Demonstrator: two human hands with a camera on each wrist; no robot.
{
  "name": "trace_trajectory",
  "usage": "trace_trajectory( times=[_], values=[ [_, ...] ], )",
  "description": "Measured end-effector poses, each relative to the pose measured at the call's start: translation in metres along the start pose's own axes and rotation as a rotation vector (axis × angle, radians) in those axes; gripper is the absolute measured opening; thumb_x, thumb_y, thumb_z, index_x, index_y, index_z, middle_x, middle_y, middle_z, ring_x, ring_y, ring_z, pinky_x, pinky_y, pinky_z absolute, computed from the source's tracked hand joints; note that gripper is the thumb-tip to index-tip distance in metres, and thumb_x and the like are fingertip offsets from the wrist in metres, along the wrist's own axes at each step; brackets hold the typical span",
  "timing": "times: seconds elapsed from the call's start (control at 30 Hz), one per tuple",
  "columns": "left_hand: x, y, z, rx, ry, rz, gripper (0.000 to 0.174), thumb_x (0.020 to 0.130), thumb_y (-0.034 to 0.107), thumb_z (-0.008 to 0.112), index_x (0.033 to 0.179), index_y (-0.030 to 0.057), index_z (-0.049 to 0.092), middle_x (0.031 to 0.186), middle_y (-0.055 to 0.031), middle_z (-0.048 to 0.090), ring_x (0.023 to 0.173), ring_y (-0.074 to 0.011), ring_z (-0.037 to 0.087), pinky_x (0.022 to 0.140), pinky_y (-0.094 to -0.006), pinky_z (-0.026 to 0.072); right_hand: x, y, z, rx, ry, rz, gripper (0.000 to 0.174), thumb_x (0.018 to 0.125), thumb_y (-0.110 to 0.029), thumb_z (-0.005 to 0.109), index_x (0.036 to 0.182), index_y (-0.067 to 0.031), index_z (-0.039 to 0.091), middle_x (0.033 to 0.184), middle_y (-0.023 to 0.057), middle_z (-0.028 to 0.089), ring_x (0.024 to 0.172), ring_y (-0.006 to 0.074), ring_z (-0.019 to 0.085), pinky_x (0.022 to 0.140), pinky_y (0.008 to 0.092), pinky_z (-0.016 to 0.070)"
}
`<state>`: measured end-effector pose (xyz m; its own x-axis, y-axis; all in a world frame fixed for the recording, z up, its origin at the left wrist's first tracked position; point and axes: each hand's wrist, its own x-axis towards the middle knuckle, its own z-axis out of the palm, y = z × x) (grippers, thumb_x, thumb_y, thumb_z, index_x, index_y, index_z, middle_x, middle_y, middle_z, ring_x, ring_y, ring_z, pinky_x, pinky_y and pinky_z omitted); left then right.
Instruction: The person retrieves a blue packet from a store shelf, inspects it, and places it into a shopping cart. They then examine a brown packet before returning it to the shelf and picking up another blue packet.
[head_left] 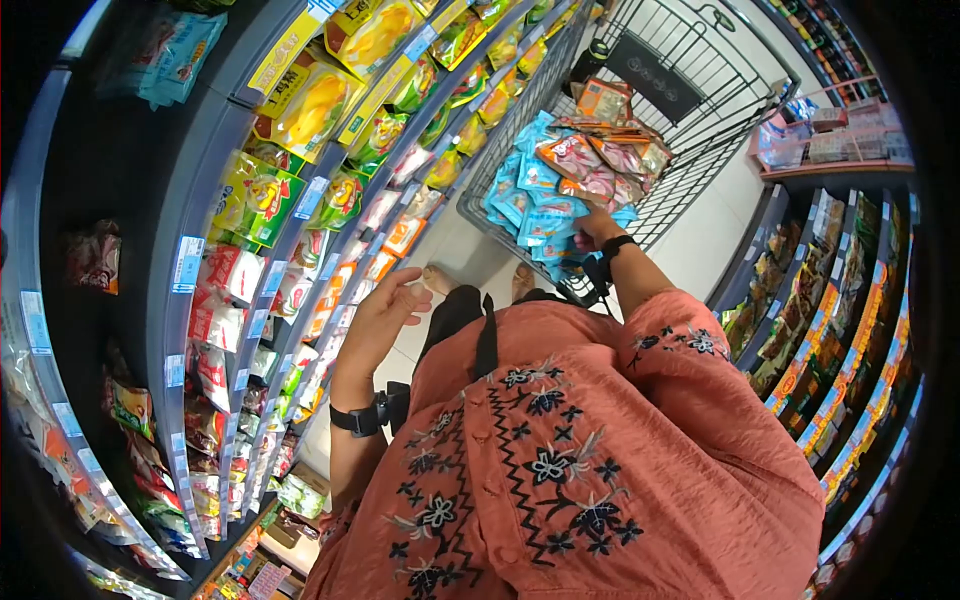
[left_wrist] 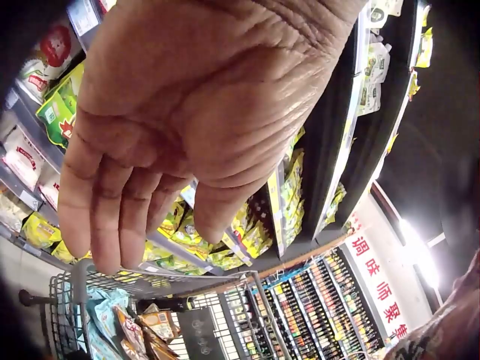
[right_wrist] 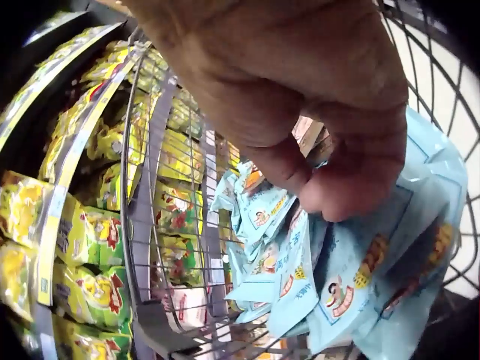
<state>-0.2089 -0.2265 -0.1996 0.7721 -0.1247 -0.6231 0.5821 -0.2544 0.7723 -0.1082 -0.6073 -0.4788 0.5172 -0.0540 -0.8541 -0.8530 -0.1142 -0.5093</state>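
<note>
Beside the shelf [head_left: 192,190] edge lined with snack bags [head_left: 262,198], the left grip [head_left: 385,312] hovers empty with fingers loosely apart, while to the right the right grip [head_left: 597,231] is clamped on a blue packet [right_wrist: 390,251] at the near edge of the heap inside the cart [head_left: 722,108].

The left hand [left_wrist: 187,112] fills the upper left of the view, palm to the camera, fingers hanging loosely curled and holding nothing. Behind the hand run shelves [left_wrist: 352,127]. Yellow packets [left_wrist: 251,236] hang just below the thumb, and red-and-white packets [left_wrist: 49,49] sit left of the hand. Under the fingertips stands a wire cart [left_wrist: 225,315], with blue packets [left_wrist: 101,315] in its left end. Below and right of the hand are rows of bottles [left_wrist: 315,307], a sign [left_wrist: 375,281] with red characters, a bright lamp [left_wrist: 416,240] and a patterned sleeve [left_wrist: 450,330].
</note>
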Motion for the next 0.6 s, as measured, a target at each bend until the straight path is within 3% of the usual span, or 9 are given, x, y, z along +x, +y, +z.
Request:
trace_trajectory(
  times=[0.1, 0.2, 0.23, 0.3, 0.4, 0.53, 0.6],
  values=[
    [0.001, -0.002, 0.002, 0.002, -0.007, -0.003, 0.048, 0.099, 0.037, 0.056, 0.132, 0.0024, 0.052, 0.108, -0.0114, 0.067, 0.099, -0.0183, 0.065, 0.083, -0.0301, 0.0509, -0.013, -0.001, 0.009, 0.140, 0.090, 0.047, 0.049, 0.080, -0.002, 0.061, 0.127, -0.0109, 0.051, 0.067, 0.0067, 0.058, 0.050, 0.0180, 0.057, 0.050, 0.0353, 0.0576],
    [0.006, -0.004, 0.005, 0.015, -0.032, 0.006, 0.045, 0.101, 0.034, 0.054, 0.132, 0.0021, 0.051, 0.106, -0.0110, 0.067, 0.099, -0.0178, 0.066, 0.081, -0.0292, 0.0512, -0.005, -0.007, 0.004, 0.107, -0.088, 0.185, 0.016, 0.080, -0.002, 0.060, 0.096, -0.0031, 0.059, 0.068, 0.0063, 0.059, 0.051, 0.0171, 0.058, 0.052, 0.0356, 0.0586],
    [0.007, -0.004, 0.006, 0.018, -0.039, 0.009, 0.044, 0.100, 0.033, 0.054, 0.132, 0.0020, 0.051, 0.106, -0.0110, 0.067, 0.099, -0.0178, 0.066, 0.081, -0.0292, 0.0512, -0.009, -0.012, 0.003, 0.120, -0.116, 0.155, 0.008, 0.081, -0.004, 0.060, 0.088, -0.0039, 0.057, 0.067, 0.0059, 0.058, 0.052, 0.0172, 0.058, 0.053, 0.0348, 0.0586],
    [0.011, -0.005, 0.009, 0.016, -0.054, 0.015, 0.044, 0.100, 0.033, 0.054, 0.132, 0.0016, 0.051, 0.106, -0.0110, 0.067, 0.099, -0.0180, 0.066, 0.081, -0.0294, 0.0515, -0.026, -0.025, -0.001, 0.143, -0.169, 0.096, 0.012, 0.083, -0.009, 0.061, 0.073, -0.0055, 0.055, 0.066, 0.0049, 0.057, 0.053, 0.0176, 0.059, 0.054, 0.0333, 0.0588],
    [0.023, -0.007, 0.015, -0.010, -0.089, 0.028, 0.046, 0.100, 0.034, 0.054, 0.131, 0.0008, 0.051, 0.106, -0.0117, 0.066, 0.098, -0.0189, 0.066, 0.081, -0.0304, 0.0524, -0.066, -0.050, -0.007, 0.298, -0.266, -0.025, 0.006, 0.082, -0.007, 0.060, 0.080, -0.0040, 0.056, 0.066, 0.0048, 0.058, 0.050, 0.0178, 0.058, 0.055, 0.0383, 0.0605],
    [0.049, -0.008, 0.029, -0.107, -0.146, 0.006, 0.055, 0.100, 0.041, 0.052, 0.134, -0.0024, 0.048, 0.114, -0.0163, 0.063, 0.101, -0.0235, 0.066, 0.085, -0.0344, 0.0534, -0.141, -0.088, -0.007, 0.311, -0.332, -0.240, 0.004, 0.086, -0.007, 0.059, 0.084, -0.0037, 0.056, 0.072, 0.0013, 0.055, 0.067, 0.0183, 0.063, 0.065, 0.0414, 0.0622],
    [0.065, -0.005, 0.041, -0.151, -0.169, -0.001, 0.062, 0.100, 0.047, 0.048, 0.136, -0.0036, 0.046, 0.121, -0.0191, 0.060, 0.106, -0.0263, 0.064, 0.088, -0.0368, 0.0533, -0.184, -0.104, -0.001, 0.140, -0.356, -0.431, 0.005, 0.086, -0.008, 0.055, 0.083, -0.0054, 0.056, 0.071, -0.0021, 0.049, 0.070, 0.0137, 0.058, 0.067, 0.0358, 0.0590]
  ],
)
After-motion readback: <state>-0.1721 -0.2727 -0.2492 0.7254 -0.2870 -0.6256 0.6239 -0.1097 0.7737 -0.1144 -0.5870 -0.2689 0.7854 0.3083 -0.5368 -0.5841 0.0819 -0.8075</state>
